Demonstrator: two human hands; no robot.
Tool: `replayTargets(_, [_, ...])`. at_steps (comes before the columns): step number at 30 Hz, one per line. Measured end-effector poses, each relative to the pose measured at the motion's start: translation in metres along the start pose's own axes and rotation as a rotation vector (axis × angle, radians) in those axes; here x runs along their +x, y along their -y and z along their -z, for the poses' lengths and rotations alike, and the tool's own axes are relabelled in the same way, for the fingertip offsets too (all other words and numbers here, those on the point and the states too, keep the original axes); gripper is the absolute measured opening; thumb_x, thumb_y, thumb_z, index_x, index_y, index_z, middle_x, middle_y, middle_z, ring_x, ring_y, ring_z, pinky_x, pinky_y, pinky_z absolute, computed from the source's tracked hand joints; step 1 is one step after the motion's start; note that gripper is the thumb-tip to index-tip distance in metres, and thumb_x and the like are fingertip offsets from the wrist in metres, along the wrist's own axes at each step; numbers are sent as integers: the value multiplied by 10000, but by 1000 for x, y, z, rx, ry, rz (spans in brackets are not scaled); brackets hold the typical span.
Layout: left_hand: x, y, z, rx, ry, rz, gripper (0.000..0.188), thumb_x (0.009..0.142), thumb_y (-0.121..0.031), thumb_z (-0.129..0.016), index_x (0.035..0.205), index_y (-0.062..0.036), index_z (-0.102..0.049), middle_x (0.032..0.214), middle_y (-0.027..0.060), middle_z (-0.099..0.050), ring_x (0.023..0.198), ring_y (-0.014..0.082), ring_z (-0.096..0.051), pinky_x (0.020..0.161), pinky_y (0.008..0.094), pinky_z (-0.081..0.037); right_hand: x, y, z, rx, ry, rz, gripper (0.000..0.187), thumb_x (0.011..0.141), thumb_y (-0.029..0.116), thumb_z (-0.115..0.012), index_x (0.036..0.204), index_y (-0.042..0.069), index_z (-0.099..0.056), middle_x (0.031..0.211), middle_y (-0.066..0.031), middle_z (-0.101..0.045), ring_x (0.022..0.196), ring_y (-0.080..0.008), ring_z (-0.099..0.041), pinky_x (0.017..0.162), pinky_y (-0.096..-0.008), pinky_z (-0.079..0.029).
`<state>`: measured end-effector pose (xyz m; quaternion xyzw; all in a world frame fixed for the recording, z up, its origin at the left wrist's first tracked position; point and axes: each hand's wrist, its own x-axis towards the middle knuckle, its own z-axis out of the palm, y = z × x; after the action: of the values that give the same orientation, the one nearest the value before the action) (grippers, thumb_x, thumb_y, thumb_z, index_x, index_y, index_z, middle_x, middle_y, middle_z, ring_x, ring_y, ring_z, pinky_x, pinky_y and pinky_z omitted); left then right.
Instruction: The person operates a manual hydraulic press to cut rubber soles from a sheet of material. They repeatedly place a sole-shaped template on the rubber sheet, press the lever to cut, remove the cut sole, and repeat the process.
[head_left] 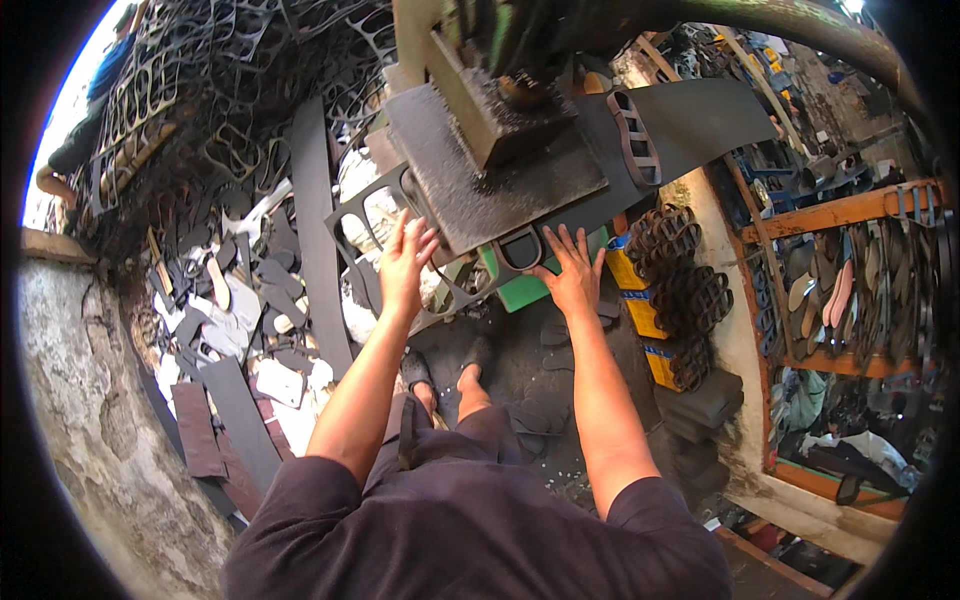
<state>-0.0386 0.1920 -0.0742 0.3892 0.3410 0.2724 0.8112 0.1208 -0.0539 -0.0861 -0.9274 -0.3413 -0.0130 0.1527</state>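
Observation:
A heavy press with a flat, worn metal plate [455,185] stands in front of me. My left hand [400,272] is open, fingers apart, by the plate's left corner, over a dark sheet with cut-out holes [352,208]. My right hand [574,282] is spread open at the plate's front edge. Its fingertips are beside the rounded end of a metal cutting die [537,262], most of which is hidden under the plate; whether they touch it I cannot tell. Below the die a green board [523,293] shows. Neither hand grips anything.
A long dark sheet [710,120] extends right from the press, with a sole-shaped, cross-barred die [636,140] on it. Sole-shaped offcuts and scraps [225,300] cover the left. Several dark dies or cut frames [690,290] stack beside yellow boxes [645,315]. Soles hang on a wooden rack [850,215].

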Motion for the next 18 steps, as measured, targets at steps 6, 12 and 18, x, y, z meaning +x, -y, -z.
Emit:
replayTargets(6, [-20,-18,59,133,-196,-33,690,1023,-184,-693,1587,-8,-337,1273,151,-657,1146,201,-669,980,319,-558,63,-7,-6,-7,15,-68,810,796,651,-728,1414,139,-625,1533,-51,-554,1541,-322,-317,1202,-741,-139])
replayTargets(12, [-21,-65,22,270,-222,-201,675,1018,-200,-707,1571,-38,-357,1275,97,-650,1161,162,-639,999,309,-516,79,-13,-25,22,-93,-43,690,845,607,-711,1334,121,-692,1550,-83,-528,1535,-319,-322,1199,-749,-131])
replayTargets(18, [-82,-224,-267,211,650,-1112,386,1051,-112,-591,1418,-1,-545,1263,110,-648,1113,228,-649,995,362,-527,97,-2,267,-199,-462,406,264,919,347,-701,1030,115,-758,1121,-69,-714,1177,-291,-626,1114,-609,-367])
